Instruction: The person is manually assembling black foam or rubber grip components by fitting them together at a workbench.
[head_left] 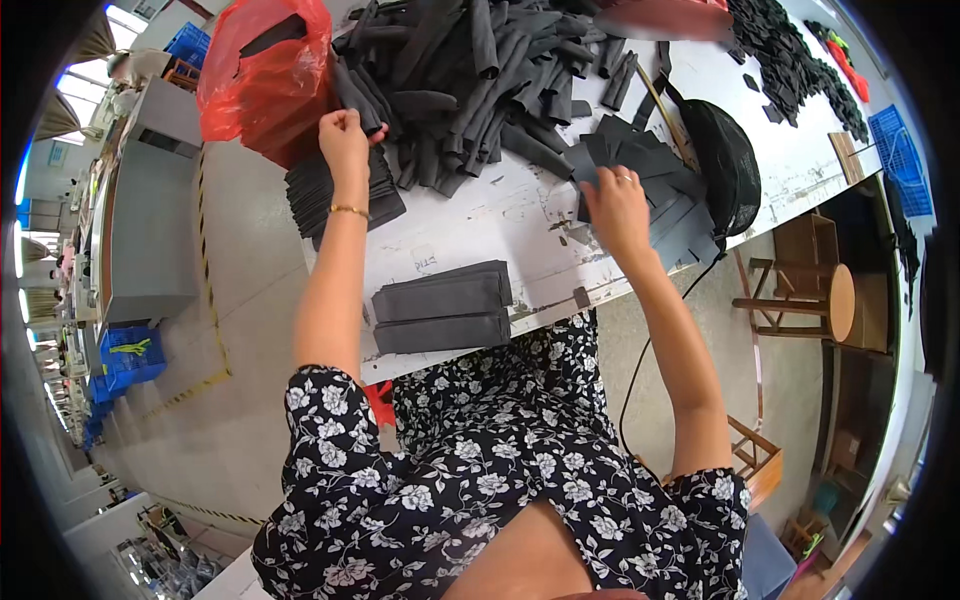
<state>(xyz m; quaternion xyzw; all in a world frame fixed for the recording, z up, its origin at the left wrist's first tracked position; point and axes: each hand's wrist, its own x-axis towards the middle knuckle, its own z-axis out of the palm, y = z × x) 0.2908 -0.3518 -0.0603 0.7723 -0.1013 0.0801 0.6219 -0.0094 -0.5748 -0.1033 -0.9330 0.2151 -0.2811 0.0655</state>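
Left hand (pixel 345 135) pinches a soft rolled black sleeve (pixel 362 100); right hand (pixel 615 205) presses flat on limp grey fabric pieces (pixel 650 165), best taken by an edge.

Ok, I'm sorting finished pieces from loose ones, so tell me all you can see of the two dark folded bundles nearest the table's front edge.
The two folded bundles are dark grey, matte, cloth-like pieces, each doubled into a long flat block. They lie side by side, lengthwise across the white table, close to its near edge and just ahead of the person's floral dress. They touch each other and the tabletop. Neither hand touches them: the left hand and right hand are farther up the table.
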